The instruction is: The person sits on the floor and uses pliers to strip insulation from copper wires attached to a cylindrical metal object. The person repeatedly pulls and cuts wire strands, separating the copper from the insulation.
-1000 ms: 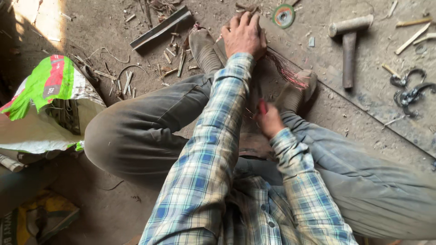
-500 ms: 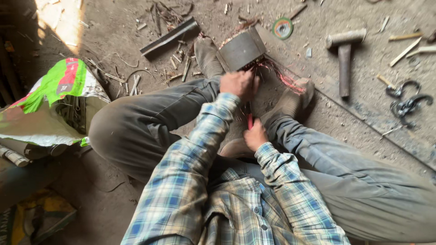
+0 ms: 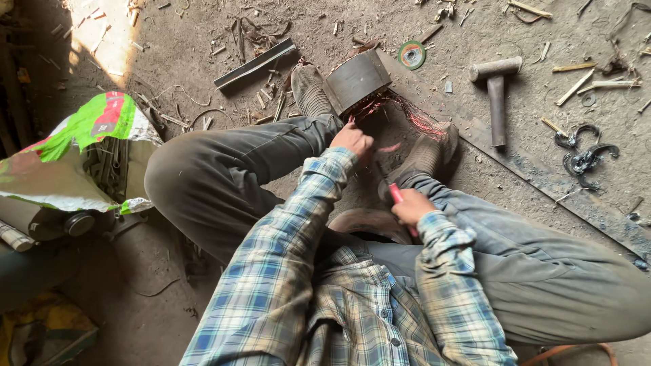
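A: Scene, biggest first?
B: Dirt floor (image 3: 169, 318) strewn with scrap. Green and white sack (image 3: 88, 149) off to the person's left. Long flat metal strip (image 3: 542, 183) running diagonally on the right.

A: Workpiece?
B: Metal cylinder with reddish wire (image 3: 358, 81), probably a motor stator, lying tilted on the floor between both shoes (image 3: 308, 91).

A: Tools?
B: Hammer (image 3: 497, 95) lies well right of the cylinder, untouched. Small round disc (image 3: 411, 54) just beyond it.

A: Hands?
B: Left hand (image 3: 352, 140) curled at the wire strands just below the cylinder; can't tell if it pinches them. Right hand (image 3: 412, 207) clamped round a red-handled tool (image 3: 395, 193), near the lap.
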A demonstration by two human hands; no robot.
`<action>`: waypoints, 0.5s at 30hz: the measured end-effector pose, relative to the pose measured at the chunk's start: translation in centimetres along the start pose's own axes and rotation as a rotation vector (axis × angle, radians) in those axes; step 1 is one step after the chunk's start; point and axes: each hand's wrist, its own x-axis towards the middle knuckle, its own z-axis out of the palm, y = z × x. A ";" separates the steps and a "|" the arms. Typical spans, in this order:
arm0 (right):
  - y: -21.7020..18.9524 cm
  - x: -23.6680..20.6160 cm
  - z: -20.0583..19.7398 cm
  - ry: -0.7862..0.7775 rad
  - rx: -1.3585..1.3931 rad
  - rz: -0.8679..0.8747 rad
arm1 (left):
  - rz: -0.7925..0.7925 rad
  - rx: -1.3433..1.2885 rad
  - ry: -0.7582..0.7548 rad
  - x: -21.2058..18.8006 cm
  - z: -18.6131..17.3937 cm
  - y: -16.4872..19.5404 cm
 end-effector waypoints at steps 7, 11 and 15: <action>-0.7 -2.0 -3.5 0.247 0.111 0.093 | 0.162 0.199 -0.392 -2.0 1.8 0.7; -1.3 -1.9 -3.9 0.325 0.099 -0.056 | 0.087 -0.173 0.155 -2.2 -1.5 1.3; -2.3 -1.1 -4.5 0.320 0.125 -0.010 | -0.459 -0.339 0.331 -0.4 -4.5 0.3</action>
